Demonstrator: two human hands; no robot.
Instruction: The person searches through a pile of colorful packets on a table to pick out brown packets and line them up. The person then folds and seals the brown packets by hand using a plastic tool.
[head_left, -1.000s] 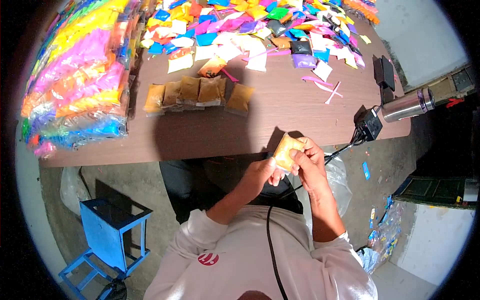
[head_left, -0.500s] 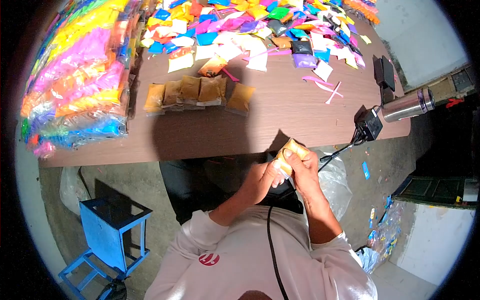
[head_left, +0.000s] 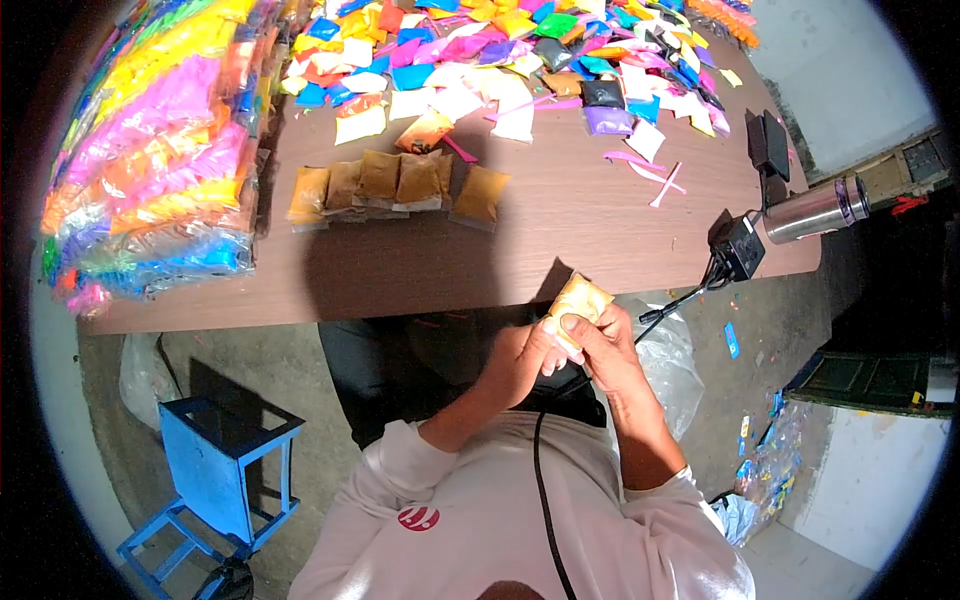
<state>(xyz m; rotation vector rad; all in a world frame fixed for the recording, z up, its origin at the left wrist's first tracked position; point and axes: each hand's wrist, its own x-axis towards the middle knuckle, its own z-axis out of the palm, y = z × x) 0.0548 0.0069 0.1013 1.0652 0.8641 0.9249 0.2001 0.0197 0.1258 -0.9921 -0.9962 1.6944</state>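
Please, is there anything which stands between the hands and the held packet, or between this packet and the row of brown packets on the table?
Nothing visible does. The left hand and right hand both touch the held packet directly, and between it and the brown packets only bare tabletop shows.

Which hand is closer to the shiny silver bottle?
Right. The right hand grips the yellowish packet, with the silver bottle ahead and to its right. The left hand, at the packet's near end, is farther left.
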